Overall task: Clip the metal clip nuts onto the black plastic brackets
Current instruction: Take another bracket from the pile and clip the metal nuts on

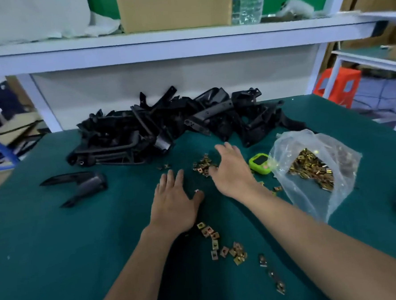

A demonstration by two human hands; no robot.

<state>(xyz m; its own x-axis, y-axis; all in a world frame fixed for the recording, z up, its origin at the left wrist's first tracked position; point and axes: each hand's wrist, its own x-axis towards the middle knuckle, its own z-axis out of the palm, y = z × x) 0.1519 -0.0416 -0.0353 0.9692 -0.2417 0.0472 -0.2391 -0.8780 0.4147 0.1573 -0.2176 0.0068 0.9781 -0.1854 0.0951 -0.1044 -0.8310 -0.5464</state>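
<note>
A big heap of black plastic brackets [172, 126] lies at the back of the green table [59, 251]. One bracket [83, 183] lies apart at the left. Brass clip nuts lie loose in a small pile [202, 165] in the middle and in a trail [223, 245] between my forearms. My left hand [175, 204] rests flat, palm down, fingers apart, holding nothing. My right hand [232, 171] hovers palm down with spread fingers, its thumb at the edge of the small pile of nuts. A clear plastic bag [314, 166] at the right holds many more nuts.
A bright green timer-like gadget [260, 163] sits between my right hand and the bag. A white shelf [162, 45] above the heap carries a cardboard box [174, 7] and a water bottle [250, 2]. An orange stool [339, 85] stands beyond the table's right edge.
</note>
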